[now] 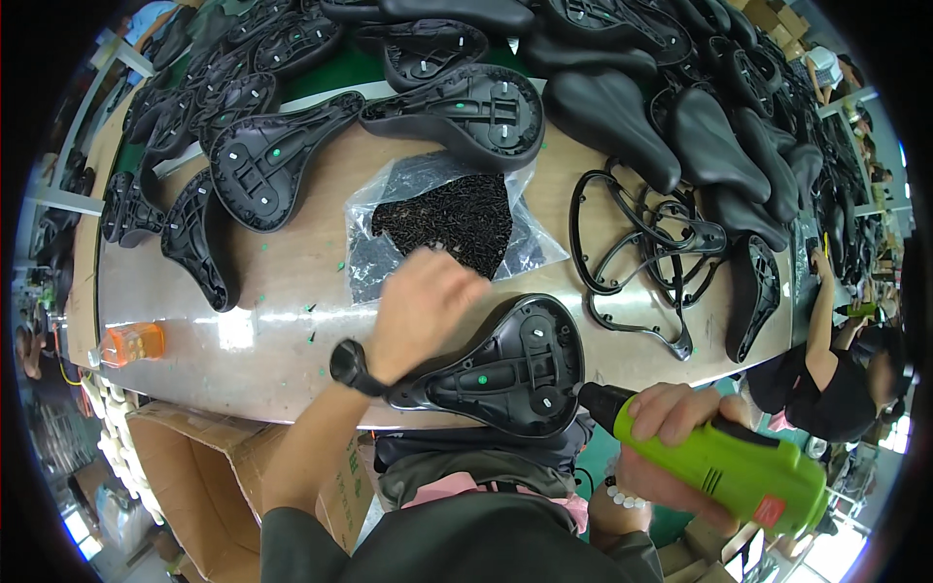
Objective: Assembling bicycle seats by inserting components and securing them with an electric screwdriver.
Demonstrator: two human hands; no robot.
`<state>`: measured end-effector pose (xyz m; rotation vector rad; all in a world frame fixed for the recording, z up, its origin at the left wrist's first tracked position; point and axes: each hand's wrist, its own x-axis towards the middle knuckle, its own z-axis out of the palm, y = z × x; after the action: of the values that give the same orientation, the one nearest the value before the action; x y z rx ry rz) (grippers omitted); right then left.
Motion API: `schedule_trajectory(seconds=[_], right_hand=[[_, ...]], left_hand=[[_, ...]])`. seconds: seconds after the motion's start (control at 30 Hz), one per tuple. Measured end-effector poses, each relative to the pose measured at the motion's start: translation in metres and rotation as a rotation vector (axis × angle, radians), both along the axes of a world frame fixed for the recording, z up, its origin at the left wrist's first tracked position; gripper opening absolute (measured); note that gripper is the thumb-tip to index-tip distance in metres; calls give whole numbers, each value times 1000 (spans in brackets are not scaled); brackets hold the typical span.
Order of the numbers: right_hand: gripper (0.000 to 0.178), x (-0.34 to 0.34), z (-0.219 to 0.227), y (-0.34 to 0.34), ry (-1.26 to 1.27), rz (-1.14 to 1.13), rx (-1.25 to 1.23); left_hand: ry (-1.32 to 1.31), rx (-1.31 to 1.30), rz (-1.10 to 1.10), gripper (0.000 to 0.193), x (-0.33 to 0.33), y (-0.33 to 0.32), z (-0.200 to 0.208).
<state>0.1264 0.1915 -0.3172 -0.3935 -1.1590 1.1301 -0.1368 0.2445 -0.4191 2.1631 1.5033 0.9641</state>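
An upturned black bicycle saddle [505, 374] lies at the table's near edge, its ribbed underside showing. My left hand [423, 306], with a black watch on its wrist, is over the near side of a heap of small black screws [452, 219]. Its fingers look curled together, and whatever they hold is hidden. The screws rest on a clear plastic bag [364, 267]. Wrapped around a green power screwdriver [734, 476], my right hand [671, 442] is to the right of the saddle. The tool's black nose points at the saddle's right rim.
More saddles [466, 112] are piled along the far side and both ends of the table [282, 360]. Black frame-like rims [632, 253] lie tangled on the right. An orange container [133, 343] stands at left, above an open cardboard box [199, 476]. A co-worker [826, 379] is at right.
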Motion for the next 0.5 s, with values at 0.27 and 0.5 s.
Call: schedule_trajectory(seconds=[0.27,0.5], right_hand=[[107,-15,4,5,-119,-19,163],[110,-8,0,8,-108,48,124]], left_hand=[[-37,80,-329,17,65,-41,16],[223,160,-462,16,75,-37,34]])
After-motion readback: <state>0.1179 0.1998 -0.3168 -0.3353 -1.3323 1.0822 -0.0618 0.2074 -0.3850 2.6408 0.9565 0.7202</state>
